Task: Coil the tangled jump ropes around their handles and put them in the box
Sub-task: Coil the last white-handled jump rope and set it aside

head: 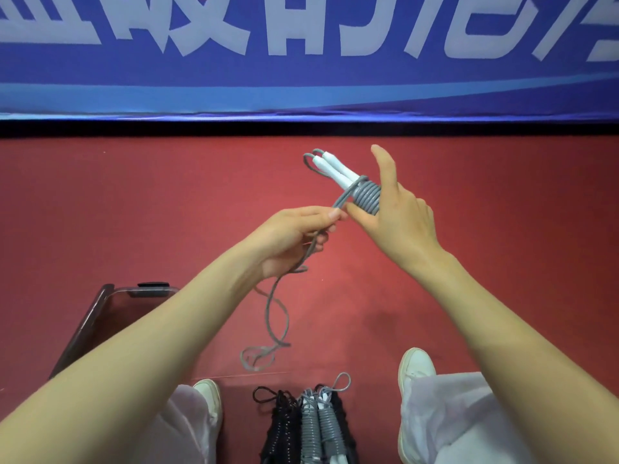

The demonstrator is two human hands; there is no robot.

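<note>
A grey jump rope (367, 197) is partly wound round its two white handles (335, 169), which are held together above the red floor. My right hand (398, 212) holds the handles at the coil, thumb on the windings and index finger pointing up. My left hand (294, 232) pinches the free grey strand just left of the coil. The loose rest of the rope (278, 316) hangs down and ends in a loop on the floor. The clear box (100, 316) lies at the lower left, partly behind my left forearm.
Several coiled ropes, black ones (284, 426) and grey ones (318, 426), sit side by side between my feet at the bottom edge. White shoes (415, 366) flank them. A blue banner (308, 61) with white lettering borders the far side of the red floor.
</note>
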